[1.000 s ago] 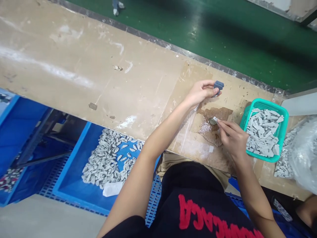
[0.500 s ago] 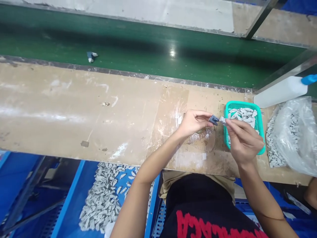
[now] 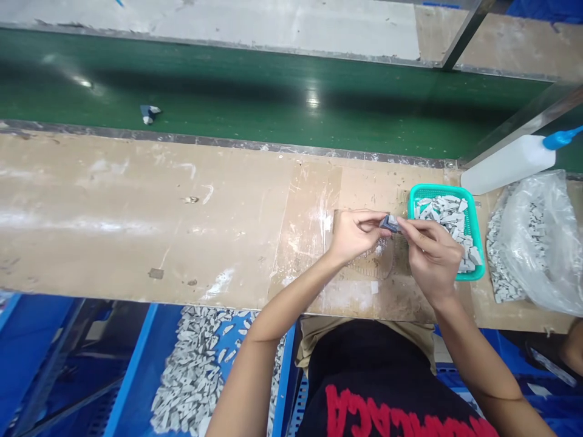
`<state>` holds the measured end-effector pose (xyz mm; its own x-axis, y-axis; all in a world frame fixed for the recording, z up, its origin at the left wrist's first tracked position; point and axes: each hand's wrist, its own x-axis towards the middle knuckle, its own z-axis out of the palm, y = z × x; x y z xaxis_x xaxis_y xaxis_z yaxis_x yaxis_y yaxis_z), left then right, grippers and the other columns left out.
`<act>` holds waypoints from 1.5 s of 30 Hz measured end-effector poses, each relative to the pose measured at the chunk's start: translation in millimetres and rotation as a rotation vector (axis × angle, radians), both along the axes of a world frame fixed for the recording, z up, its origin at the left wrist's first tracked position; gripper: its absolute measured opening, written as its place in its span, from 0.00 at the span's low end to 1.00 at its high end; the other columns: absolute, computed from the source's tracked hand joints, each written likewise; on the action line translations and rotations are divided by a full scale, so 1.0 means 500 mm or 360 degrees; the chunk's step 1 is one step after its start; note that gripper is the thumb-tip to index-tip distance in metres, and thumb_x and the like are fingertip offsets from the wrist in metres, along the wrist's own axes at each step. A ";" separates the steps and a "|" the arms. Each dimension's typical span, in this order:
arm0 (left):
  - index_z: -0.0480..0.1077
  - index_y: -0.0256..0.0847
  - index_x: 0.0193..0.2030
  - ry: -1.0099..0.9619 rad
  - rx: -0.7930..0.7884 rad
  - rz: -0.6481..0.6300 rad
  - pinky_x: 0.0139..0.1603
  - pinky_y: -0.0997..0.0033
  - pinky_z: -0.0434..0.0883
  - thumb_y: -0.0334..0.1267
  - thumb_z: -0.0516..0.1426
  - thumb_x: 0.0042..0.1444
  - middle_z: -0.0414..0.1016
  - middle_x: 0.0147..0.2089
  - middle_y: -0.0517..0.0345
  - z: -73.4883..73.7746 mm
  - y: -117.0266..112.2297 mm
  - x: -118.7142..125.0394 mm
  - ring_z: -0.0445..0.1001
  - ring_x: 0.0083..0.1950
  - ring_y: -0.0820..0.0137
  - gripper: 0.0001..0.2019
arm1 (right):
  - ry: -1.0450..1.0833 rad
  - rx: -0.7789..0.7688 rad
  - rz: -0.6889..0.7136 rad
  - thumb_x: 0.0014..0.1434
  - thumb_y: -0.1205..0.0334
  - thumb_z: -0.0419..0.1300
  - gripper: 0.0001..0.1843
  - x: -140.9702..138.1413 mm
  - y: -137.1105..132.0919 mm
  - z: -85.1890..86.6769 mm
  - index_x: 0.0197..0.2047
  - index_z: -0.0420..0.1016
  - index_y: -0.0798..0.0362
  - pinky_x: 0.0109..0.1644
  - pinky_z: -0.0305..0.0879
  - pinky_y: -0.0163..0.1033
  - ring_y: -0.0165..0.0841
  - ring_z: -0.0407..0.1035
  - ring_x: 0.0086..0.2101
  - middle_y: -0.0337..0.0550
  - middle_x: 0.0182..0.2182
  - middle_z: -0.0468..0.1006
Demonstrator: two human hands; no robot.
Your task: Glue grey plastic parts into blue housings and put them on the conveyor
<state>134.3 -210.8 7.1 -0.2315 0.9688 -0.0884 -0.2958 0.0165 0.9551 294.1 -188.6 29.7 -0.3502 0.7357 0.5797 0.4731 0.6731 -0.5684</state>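
A small blue-grey part [image 3: 388,224] is pinched just left of the teal basket [image 3: 421,193], with the left grip [image 3: 355,233] and right grip [image 3: 430,254] both closed on it from either side. The basket holds grey pieces [image 3: 441,212] and stands on the surface [image 3: 159,224], with a plastic bag [image 3: 537,243] to its right and a white bottle [image 3: 505,164] beyond it.

Bare left forearm [image 3: 285,306] and right forearm [image 3: 476,358] angled inward, converging toward right end of desk [image 3: 136,212]. Left hand [image 3: 354,235] on left, fingers curled, pinching. Right hand [image 3: 432,255] just beside it, wrist raised, thumb and fingers pinched. Fingertips [image 3: 401,223] of both hands close together, nearly meeting.
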 end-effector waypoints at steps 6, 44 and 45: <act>0.82 0.41 0.36 -0.0063 -0.0091 0.0062 0.37 0.67 0.80 0.36 0.70 0.42 0.84 0.34 0.54 -0.003 -0.005 0.013 0.82 0.34 0.66 0.11 | 0.0003 -0.0047 -0.0033 0.61 0.76 0.52 0.25 -0.018 0.003 -0.003 0.48 0.84 0.41 0.43 0.78 0.41 0.33 0.78 0.38 0.42 0.38 0.83; 0.78 0.35 0.51 0.1464 -0.0436 0.0224 0.57 0.67 0.73 0.37 0.60 0.59 0.82 0.52 0.45 0.004 0.303 -0.159 0.79 0.53 0.64 0.15 | 0.0642 -0.0627 0.0209 0.72 0.50 0.49 0.24 0.084 0.045 -0.019 0.66 0.70 0.43 0.72 0.56 0.51 0.42 0.62 0.66 0.39 0.65 0.71; 0.77 0.35 0.53 0.1556 -0.0442 0.0280 0.59 0.66 0.71 0.37 0.59 0.60 0.81 0.55 0.44 0.009 0.340 -0.172 0.78 0.56 0.64 0.15 | 0.0733 -0.0627 0.0125 0.71 0.51 0.50 0.22 0.101 0.038 -0.023 0.64 0.72 0.43 0.70 0.59 0.51 0.42 0.66 0.64 0.40 0.62 0.74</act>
